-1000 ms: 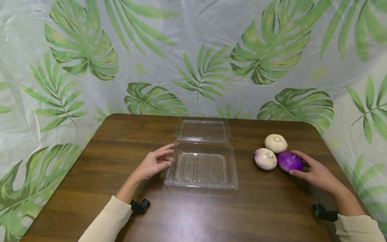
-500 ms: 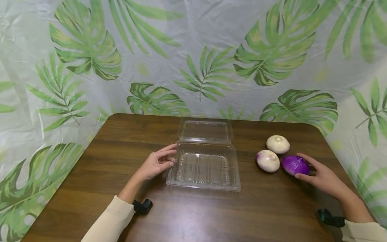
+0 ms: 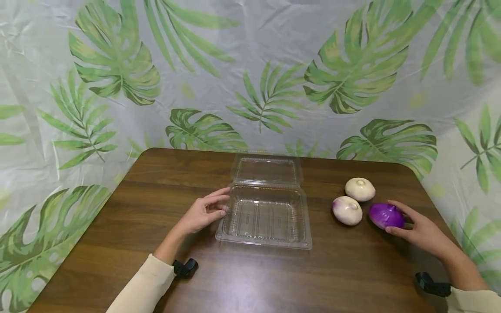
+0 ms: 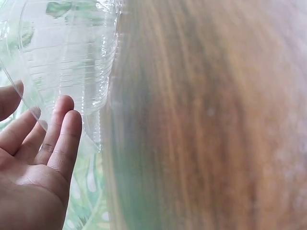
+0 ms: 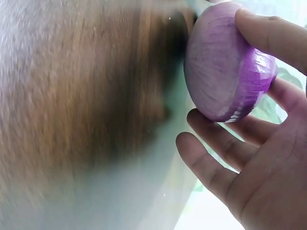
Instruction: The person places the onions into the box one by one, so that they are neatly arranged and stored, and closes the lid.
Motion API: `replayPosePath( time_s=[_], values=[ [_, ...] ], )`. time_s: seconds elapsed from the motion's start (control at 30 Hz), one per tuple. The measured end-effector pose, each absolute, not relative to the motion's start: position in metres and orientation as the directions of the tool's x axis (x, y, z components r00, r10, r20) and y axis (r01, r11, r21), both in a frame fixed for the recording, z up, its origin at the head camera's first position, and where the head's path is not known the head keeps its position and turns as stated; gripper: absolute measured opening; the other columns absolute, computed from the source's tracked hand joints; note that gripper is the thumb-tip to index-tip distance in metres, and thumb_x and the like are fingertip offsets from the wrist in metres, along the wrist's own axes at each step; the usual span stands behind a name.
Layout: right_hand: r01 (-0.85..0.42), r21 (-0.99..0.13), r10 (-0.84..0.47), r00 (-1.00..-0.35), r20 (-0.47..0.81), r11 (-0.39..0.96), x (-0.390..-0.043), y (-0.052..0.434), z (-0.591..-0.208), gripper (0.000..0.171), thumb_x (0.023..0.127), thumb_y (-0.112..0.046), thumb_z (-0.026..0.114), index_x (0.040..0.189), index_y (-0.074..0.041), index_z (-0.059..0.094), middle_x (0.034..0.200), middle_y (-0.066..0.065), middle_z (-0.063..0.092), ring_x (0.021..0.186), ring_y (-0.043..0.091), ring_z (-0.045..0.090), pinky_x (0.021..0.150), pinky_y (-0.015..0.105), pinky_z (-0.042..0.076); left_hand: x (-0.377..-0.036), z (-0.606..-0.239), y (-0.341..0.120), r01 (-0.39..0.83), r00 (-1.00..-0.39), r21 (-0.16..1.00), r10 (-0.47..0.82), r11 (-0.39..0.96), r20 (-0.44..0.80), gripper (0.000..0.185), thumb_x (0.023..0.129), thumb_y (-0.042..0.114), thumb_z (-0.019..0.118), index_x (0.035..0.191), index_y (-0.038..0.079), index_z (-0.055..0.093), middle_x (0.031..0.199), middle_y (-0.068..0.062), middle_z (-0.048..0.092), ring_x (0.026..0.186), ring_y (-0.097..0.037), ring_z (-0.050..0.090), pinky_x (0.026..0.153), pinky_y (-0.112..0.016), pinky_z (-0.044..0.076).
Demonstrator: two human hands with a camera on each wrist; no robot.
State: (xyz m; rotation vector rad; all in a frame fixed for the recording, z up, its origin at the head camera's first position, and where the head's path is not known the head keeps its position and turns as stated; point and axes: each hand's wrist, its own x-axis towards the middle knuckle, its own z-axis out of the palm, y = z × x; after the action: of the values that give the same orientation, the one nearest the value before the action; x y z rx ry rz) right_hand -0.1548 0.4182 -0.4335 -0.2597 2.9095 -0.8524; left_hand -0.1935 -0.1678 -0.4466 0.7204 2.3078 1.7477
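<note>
My right hand [image 3: 422, 232] grips a purple onion [image 3: 386, 216] between thumb and fingers at the right of the table. In the right wrist view the thumb presses one side of the purple onion [image 5: 216, 67], fingers on the other; the two nearest fingers are loosely extended. Two pale onions, one cream [image 3: 360, 189] and one with a purple blush [image 3: 347, 211], lie just left of it. My left hand [image 3: 198, 214] touches the left rim of a clear plastic clamshell container [image 3: 264, 245] with relaxed fingers. In the left wrist view its fingertips meet the clear rim [image 4: 29, 108].
The container's lid [image 3: 268, 171] is folded back towards the far edge of the brown wooden table [image 3: 156, 191]. A leaf-patterned cloth [image 3: 270, 56] hangs behind the table. Each wrist wears a black camera.
My right hand has drawn the purple onion slightly right, opening a gap from the pale onions. The left hand stays at the container's rim. The head view has shifted a little.
</note>
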Motion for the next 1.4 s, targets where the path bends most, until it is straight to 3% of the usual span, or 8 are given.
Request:
replayPosePath(
  time_s=[0.1,0.33,0.77,0.9,1.1,1.4],
  values=[
    [-0.131,-0.535,-0.187,-0.981,-0.052,0.835,-0.157,0.422,-0.43,0.083,0.089,-0.027,0.074,0.151,0.005,0.029,0.139,0.046,0.039,0.116,0.065,0.047,0.073,0.043,0.059,-0.194,-0.446,-0.168,0.28,-0.872,0.938,0.463,0.203,0.16,0.049,0.089,-0.007,0.061,0.136,-0.015,0.049,0.158,-0.021,0.036,0.113,-0.046,0.062,0.092,-0.016,0.055],
    [-0.172,-0.553,-0.192,-0.981,0.022,0.815,-0.166,0.433,-0.415,0.08,0.089,-0.019,0.074,0.149,0.007,0.028,0.134,0.045,0.041,0.112,0.066,0.048,0.062,0.015,0.049,-0.193,-0.445,-0.167,0.275,-0.876,0.94,0.457,0.203,0.158,0.049,0.089,-0.007,0.061,0.136,-0.015,0.05,0.158,-0.021,0.036,0.114,-0.047,0.062,0.092,-0.016,0.055],
    [-0.171,-0.523,-0.201,-0.98,-0.001,0.835,-0.175,0.433,-0.395,0.079,0.091,-0.02,0.072,0.149,0.008,0.027,0.132,0.046,0.041,0.112,0.067,0.046,0.061,0.016,0.048,-0.194,-0.445,-0.166,0.284,-0.872,0.935,0.463,0.213,0.159,0.049,0.089,-0.006,0.062,0.136,-0.015,0.05,0.158,-0.02,0.036,0.113,-0.045,0.063,0.092,-0.016,0.055],
    [-0.172,-0.502,-0.199,-0.98,-0.001,0.848,-0.179,0.433,-0.386,0.079,0.092,-0.023,0.071,0.15,0.007,0.026,0.132,0.046,0.042,0.112,0.067,0.046,0.061,0.022,0.051,-0.194,-0.446,-0.167,0.275,-0.874,0.94,0.46,0.201,0.157,0.049,0.089,-0.007,0.061,0.136,-0.015,0.049,0.158,-0.021,0.036,0.113,-0.046,0.062,0.091,-0.016,0.055],
    [-0.166,-0.477,-0.186,-0.982,0.005,0.863,-0.187,0.435,-0.374,0.082,0.092,-0.023,0.071,0.152,0.006,0.024,0.135,0.048,0.038,0.112,0.07,0.044,0.063,0.041,0.058,-0.195,-0.447,-0.167,0.278,-0.872,0.942,0.461,0.188,0.165,0.049,0.088,-0.009,0.061,0.135,-0.017,0.049,0.158,-0.022,0.036,0.112,-0.048,0.062,0.091,-0.015,0.055],
    [-0.164,-0.447,-0.183,-0.983,0.002,0.879,-0.196,0.432,-0.355,0.087,0.091,-0.026,0.072,0.154,0.005,0.021,0.137,0.046,0.037,0.114,0.067,0.044,0.066,0.052,0.058,-0.193,-0.444,-0.167,0.283,-0.871,0.938,0.463,0.2,0.164,0.049,0.089,-0.008,0.062,0.135,-0.017,0.049,0.158,-0.022,0.036,0.112,-0.047,0.062,0.091,-0.016,0.055]
  ],
)
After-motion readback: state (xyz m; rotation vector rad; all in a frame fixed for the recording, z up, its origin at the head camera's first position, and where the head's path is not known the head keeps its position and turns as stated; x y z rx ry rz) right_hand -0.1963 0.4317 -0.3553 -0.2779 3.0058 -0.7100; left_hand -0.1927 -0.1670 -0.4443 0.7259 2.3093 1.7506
